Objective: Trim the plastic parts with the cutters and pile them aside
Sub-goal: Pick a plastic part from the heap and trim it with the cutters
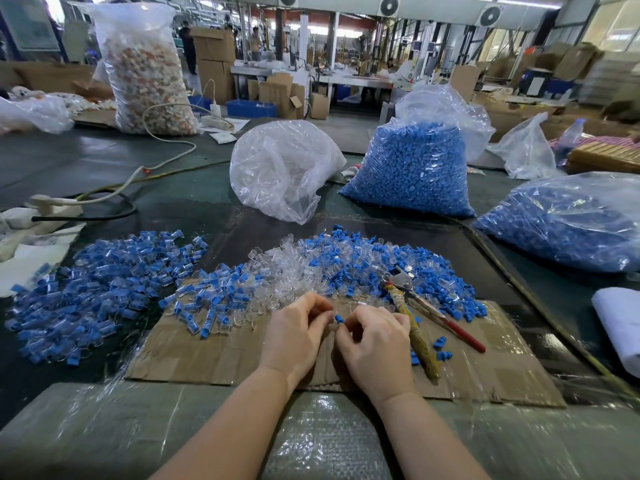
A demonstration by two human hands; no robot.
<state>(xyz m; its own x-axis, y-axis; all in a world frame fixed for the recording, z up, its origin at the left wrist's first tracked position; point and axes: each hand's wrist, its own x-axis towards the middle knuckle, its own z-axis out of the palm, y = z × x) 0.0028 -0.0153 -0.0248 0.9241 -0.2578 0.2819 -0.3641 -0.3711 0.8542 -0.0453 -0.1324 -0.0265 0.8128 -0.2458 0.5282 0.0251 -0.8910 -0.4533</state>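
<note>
Blue plastic part, pinched between left hand and right hand above the cardboard, apparently for inspection; cutters lie unused just right; finished pile at left.

One little blue plastic part is pinched up over the cardboard, loads more blue and clear ones sit heaped behind and off to the left, and the cutters lie flat, handles toward me.
</note>
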